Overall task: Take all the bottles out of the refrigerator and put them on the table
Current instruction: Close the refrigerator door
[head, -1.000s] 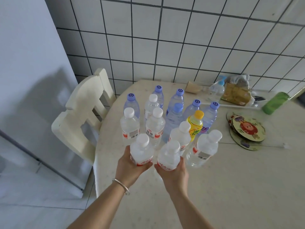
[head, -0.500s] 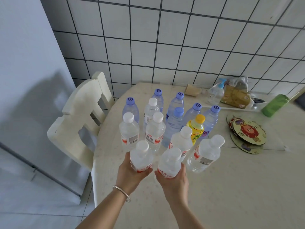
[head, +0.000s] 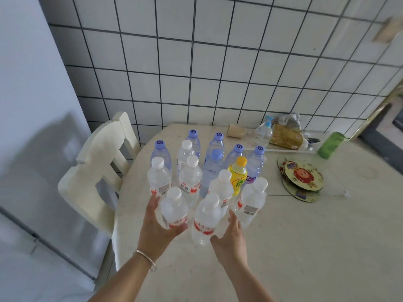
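Several water bottles with white or blue caps and one yellow drink bottle (head: 238, 175) stand grouped on the round beige table (head: 305, 236). My left hand (head: 160, 227) grips the front-left white-capped bottle (head: 174, 209) near its base, thumb across the front. The front-right white-capped bottle (head: 205, 219) stands on the table. Beside it on the right is my right hand (head: 231, 238), fingers loosened, thumb near the bottle's base. The refrigerator's grey side (head: 32, 149) fills the left.
A cream wooden chair (head: 96, 171) stands between the refrigerator and the table. At the table's back right lie a tray with bagged food (head: 285, 134), a small pump bottle (head: 263, 132), a green cylinder (head: 329, 144) and round cartoon coasters (head: 301, 179). A tiled wall is behind.
Both hands have set their bottles down lower at the front of the group. My right hand has opened and come off its bottle; my left hand still holds its one.
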Motion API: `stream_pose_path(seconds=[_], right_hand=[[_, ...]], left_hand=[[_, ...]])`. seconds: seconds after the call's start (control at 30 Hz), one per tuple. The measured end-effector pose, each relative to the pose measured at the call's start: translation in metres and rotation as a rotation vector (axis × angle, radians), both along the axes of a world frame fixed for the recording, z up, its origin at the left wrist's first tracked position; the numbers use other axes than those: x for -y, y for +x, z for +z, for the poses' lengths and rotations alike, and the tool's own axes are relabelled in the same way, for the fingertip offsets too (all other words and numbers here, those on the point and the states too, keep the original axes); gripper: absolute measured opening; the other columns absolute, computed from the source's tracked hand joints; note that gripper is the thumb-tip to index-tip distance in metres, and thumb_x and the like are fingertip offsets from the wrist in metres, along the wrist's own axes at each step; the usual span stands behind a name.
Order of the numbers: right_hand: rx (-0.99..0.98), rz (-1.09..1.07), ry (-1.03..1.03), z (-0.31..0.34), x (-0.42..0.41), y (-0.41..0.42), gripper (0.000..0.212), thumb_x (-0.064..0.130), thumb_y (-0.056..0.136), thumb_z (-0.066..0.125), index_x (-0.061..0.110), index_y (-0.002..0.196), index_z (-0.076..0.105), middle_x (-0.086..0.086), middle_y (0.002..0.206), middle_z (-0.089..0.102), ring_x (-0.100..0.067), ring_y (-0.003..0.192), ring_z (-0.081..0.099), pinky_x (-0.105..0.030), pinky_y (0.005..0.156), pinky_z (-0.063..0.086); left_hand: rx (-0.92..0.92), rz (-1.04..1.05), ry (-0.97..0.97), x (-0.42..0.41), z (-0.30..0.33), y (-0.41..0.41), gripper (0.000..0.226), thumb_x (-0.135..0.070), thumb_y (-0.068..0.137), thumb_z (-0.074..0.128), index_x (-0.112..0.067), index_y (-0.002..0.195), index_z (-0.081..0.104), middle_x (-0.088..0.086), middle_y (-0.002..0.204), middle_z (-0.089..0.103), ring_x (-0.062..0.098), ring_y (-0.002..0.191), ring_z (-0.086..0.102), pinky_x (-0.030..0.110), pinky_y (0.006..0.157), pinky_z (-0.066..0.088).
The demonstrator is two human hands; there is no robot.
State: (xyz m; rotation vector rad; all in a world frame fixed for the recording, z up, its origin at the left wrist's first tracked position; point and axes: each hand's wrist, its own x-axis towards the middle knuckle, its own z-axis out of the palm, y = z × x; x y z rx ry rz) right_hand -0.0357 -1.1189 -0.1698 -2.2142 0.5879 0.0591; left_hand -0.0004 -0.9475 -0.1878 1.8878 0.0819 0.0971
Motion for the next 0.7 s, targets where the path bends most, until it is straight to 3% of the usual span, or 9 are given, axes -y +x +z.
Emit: stream_pose_path(seconds=[0.1, 0.17, 0.23, 0.3, 0.43, 0.57, 0.7], right_hand=[[0.096, -0.048, -0.08, 0.025, 0.003, -0.009, 0.075, 0.012, 0.077, 0.057, 0.023, 0.143, 0.023, 0.0, 0.143, 0.036, -0.021, 0.13, 0.034, -0.031, 0.105, 0.032], [0.153, -0.004, -0.125, 0.041, 0.002, -0.019, 0.075, 0.016, 0.077, 0.06, 0.025, 0.142, 0.024, 0.003, 0.145, 0.032, -0.019, 0.133, 0.029, -0.028, 0.104, 0.03], [0.224, 0.059, -0.141, 0.059, -0.001, -0.032, 0.073, 0.02, 0.078, 0.062, 0.026, 0.141, 0.025, 0.005, 0.144, 0.032, -0.017, 0.134, 0.025, -0.024, 0.106, 0.025], [0.308, 0.128, -0.143, 0.077, -0.005, -0.047, 0.071, 0.022, 0.079, 0.062, 0.026, 0.14, 0.027, 0.005, 0.142, 0.033, -0.017, 0.136, 0.024, -0.021, 0.106, 0.022], [0.499, 0.284, -0.141, 0.106, -0.015, -0.09, 0.068, 0.02, 0.077, 0.063, 0.025, 0.138, 0.032, 0.007, 0.137, 0.036, -0.011, 0.129, 0.027, -0.015, 0.099, 0.023], [0.599, 0.448, -0.131, 0.124, -0.03, -0.143, 0.069, 0.022, 0.076, 0.063, 0.025, 0.138, 0.033, 0.009, 0.135, 0.038, -0.01, 0.127, 0.031, -0.022, 0.105, 0.031], [0.686, 0.562, -0.11, 0.132, -0.052, -0.187, 0.067, 0.025, 0.072, 0.062, 0.022, 0.135, 0.039, 0.006, 0.131, 0.045, -0.008, 0.123, 0.031, -0.025, 0.107, 0.03]], left_hand=[[0.04, 0.07, -0.034, -0.004, 0.021, -0.014, 0.116, -0.071, 0.037, 0.075, -0.043, 0.136, 0.021, -0.013, 0.139, 0.034, 0.007, 0.128, 0.035, 0.031, 0.108, 0.03], [0.062, 0.122, -0.029, -0.008, 0.031, -0.024, 0.13, -0.085, 0.035, 0.064, -0.027, 0.144, 0.021, -0.003, 0.145, 0.033, 0.014, 0.133, 0.034, 0.039, 0.111, 0.03], [0.087, 0.168, 0.005, -0.009, 0.046, -0.039, 0.13, -0.087, 0.041, 0.06, -0.019, 0.145, 0.021, 0.006, 0.145, 0.035, 0.02, 0.132, 0.037, 0.044, 0.11, 0.033], [0.117, 0.223, 0.019, -0.007, 0.062, -0.056, 0.114, -0.074, 0.052, 0.066, -0.016, 0.143, 0.026, 0.007, 0.138, 0.04, 0.022, 0.127, 0.042, 0.046, 0.107, 0.037], [0.231, 0.354, 0.01, -0.008, 0.098, -0.1, 0.061, -0.028, 0.076, 0.075, -0.011, 0.126, 0.046, 0.002, 0.12, 0.046, 0.025, 0.112, 0.052, 0.048, 0.096, 0.046], [0.297, 0.425, -0.031, -0.007, 0.139, -0.169, 0.039, -0.014, 0.082, 0.069, -0.026, 0.114, 0.05, -0.002, 0.117, 0.048, 0.002, 0.099, 0.052, 0.023, 0.082, 0.044], [0.341, 0.443, -0.005, -0.008, 0.173, -0.236, 0.033, -0.018, 0.083, 0.066, -0.028, 0.112, 0.054, -0.007, 0.116, 0.057, 0.0, 0.102, 0.055, 0.008, 0.072, 0.043]])
